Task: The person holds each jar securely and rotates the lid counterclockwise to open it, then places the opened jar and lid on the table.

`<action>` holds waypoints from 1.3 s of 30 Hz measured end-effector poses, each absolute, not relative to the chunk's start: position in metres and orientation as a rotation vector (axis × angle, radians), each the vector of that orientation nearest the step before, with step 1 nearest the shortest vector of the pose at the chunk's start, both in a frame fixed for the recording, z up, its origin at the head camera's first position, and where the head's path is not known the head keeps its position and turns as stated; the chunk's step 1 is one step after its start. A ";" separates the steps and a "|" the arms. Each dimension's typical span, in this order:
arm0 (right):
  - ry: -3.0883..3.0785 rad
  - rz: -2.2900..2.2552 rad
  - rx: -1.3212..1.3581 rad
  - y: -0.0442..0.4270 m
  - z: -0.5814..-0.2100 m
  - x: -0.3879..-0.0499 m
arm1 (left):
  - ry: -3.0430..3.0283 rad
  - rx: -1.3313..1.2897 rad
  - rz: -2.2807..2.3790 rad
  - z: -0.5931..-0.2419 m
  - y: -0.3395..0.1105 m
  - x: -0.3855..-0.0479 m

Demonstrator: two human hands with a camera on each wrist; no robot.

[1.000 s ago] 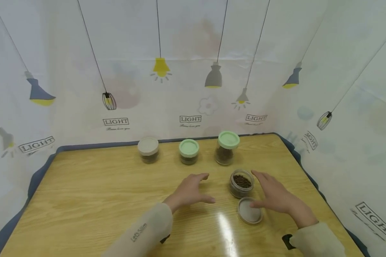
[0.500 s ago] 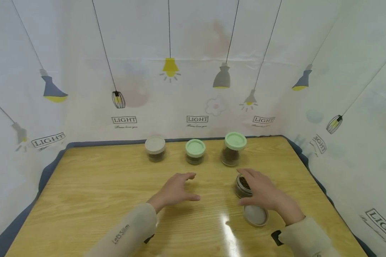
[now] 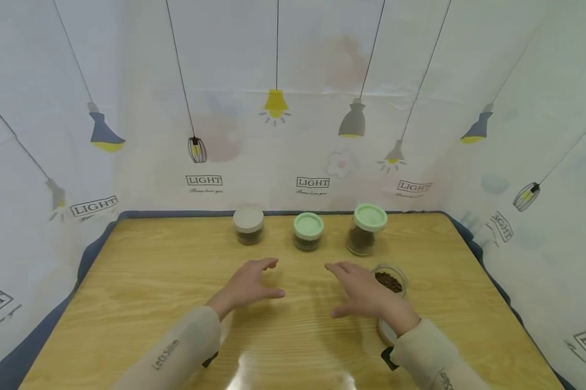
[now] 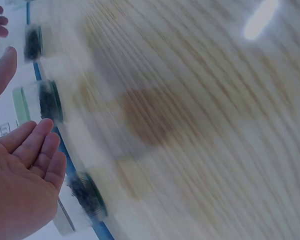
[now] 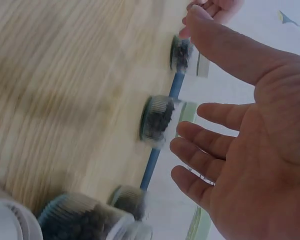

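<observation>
Jar [image 3: 404, 284] uncapped beside the right hand [image 3: 368, 293], lid [image 3: 387, 331] near that wrist, perhaps set aside to bare brown bits [image 3: 388, 281]; this hand and the left hand [image 3: 246, 285] spread, holding nothing.

Wood-grain table [image 3: 151, 271] with three lidded jars [image 3: 248, 225] [image 3: 308, 231] [image 3: 368, 227], one open jar [image 3: 390, 268], a pale lid [image 3: 386, 331].

You have an uncapped clear jar [image 5: 80, 218] standing upright on the tabletop [image 3: 288, 346], dark brown pieces [image 3: 388, 281] inside. Just beside it, nearer you, lies a pale round lid [image 3: 385, 331], partly hidden.
</observation>
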State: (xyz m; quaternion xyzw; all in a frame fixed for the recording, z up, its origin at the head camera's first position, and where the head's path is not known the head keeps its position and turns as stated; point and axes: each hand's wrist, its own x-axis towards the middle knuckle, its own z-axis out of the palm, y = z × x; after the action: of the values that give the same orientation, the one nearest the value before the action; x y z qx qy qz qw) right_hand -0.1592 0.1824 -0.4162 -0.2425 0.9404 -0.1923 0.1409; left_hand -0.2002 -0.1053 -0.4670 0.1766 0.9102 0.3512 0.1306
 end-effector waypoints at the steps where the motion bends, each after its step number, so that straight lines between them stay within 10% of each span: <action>1: 2.705 -0.558 -0.701 0.180 -0.418 -0.160 | 2.653 0.495 1.017 -0.468 -0.108 -0.201; 39: 2.609 -0.584 -0.693 0.155 -0.434 -0.159 | 2.784 -0.157 1.304 -0.495 -0.142 -0.284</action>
State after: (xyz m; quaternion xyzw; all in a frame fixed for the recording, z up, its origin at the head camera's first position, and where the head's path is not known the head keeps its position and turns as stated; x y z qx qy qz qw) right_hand -0.1590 0.1553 -0.4341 -0.2466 0.9276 -0.2078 0.1887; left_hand -0.2842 -0.1422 -0.4951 -0.0509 0.9040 0.4234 0.0318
